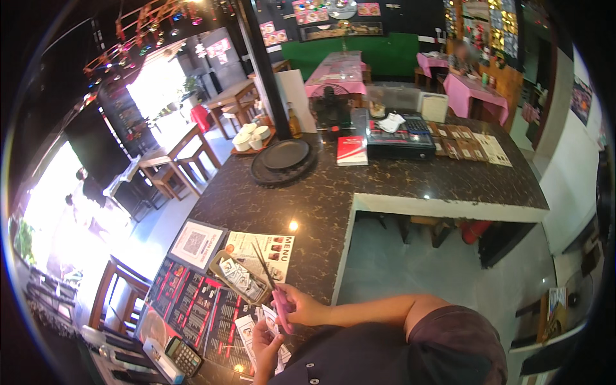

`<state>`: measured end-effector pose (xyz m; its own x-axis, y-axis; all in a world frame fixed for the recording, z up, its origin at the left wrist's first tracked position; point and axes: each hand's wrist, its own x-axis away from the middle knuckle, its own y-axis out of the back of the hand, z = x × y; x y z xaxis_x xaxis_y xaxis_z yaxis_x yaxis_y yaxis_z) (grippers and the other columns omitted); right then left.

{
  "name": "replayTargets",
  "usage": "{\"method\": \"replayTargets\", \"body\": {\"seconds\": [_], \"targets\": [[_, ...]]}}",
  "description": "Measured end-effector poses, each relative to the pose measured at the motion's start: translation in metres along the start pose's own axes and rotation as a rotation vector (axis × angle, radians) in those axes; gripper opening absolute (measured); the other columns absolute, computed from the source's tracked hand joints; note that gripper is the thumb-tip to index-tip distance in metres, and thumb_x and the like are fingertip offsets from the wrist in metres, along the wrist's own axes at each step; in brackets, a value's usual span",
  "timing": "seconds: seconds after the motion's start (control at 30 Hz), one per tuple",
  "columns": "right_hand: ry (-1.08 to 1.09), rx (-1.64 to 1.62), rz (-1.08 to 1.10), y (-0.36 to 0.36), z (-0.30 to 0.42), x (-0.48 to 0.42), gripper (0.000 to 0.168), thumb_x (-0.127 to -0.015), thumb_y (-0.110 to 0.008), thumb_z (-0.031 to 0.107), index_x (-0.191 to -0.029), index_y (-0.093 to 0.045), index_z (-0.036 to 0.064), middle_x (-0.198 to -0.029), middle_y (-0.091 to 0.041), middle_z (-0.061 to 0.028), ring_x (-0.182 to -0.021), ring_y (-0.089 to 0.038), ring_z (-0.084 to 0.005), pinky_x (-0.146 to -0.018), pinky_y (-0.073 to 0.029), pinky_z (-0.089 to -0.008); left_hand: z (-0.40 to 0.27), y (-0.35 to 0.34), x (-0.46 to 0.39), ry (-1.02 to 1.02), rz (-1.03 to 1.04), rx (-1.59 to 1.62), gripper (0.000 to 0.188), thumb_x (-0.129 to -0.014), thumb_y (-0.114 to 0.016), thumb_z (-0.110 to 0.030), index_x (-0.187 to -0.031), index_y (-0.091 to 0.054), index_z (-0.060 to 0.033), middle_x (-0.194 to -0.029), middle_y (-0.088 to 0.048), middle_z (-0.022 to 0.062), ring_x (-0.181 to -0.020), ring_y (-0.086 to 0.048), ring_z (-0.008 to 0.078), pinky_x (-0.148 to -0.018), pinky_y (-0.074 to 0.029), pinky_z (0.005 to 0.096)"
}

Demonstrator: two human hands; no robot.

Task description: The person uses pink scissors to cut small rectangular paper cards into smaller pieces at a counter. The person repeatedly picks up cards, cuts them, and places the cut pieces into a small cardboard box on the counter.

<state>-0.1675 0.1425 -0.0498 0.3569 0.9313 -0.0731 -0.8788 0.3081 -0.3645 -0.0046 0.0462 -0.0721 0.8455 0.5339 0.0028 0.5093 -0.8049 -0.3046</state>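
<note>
My right hand [301, 305] holds a pair of scissors with pink handles [281, 308]; their dark blades point away from me over the menu sheet and stand a little apart. My left hand [266, 344] grips a small printed paper piece [270, 320] just beside the scissor handles. Under and around the left hand lie white printed paper strips [246, 332]. An oblong container [215, 267] with several cut paper pieces [240, 278] in it sits just beyond my hands, partly over the cream menu sheet [284, 245].
Dark laminated menus [190, 293], a code sheet [197, 243] and a calculator [183, 356] lie at left on the marbled counter [308, 207]. Farther off are round black trays [284, 156], a red-and-white book [352, 151] and a cash drawer [402, 144]. A person [461, 60] sits at a far table.
</note>
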Motion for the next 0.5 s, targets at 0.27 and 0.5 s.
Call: {"method": "replayTargets", "body": {"seconds": [0.27,0.5], "targets": [[-0.118,0.109,0.180,0.019,-0.021,-0.047,0.083,-0.076,-0.068,0.001,-0.138,-0.013,0.004,-0.115,-0.049,-0.0187,-0.103,-0.055,-0.0221,-0.086,-0.048,-0.0308,0.007,0.020,-0.006,-0.074,-0.308,-0.193,0.059,-0.065,-0.077,-0.001,-0.108,-0.036,-0.0024,-0.093,-0.058,0.0119,-0.084,-0.060,0.0170,-0.071,-0.051,0.0283],[-0.175,0.109,0.383,0.028,-0.054,-0.078,0.084,-0.073,-0.071,0.000,-0.137,-0.017,0.005,-0.105,-0.055,-0.0131,-0.094,-0.057,-0.0169,-0.083,-0.049,-0.0305,0.013,0.027,0.004,0.088,-0.528,-0.501,0.061,-0.059,-0.082,-0.012,-0.108,-0.049,0.0014,-0.093,-0.059,0.0098,-0.084,-0.058,0.0159,-0.076,-0.048,0.0294]]}}
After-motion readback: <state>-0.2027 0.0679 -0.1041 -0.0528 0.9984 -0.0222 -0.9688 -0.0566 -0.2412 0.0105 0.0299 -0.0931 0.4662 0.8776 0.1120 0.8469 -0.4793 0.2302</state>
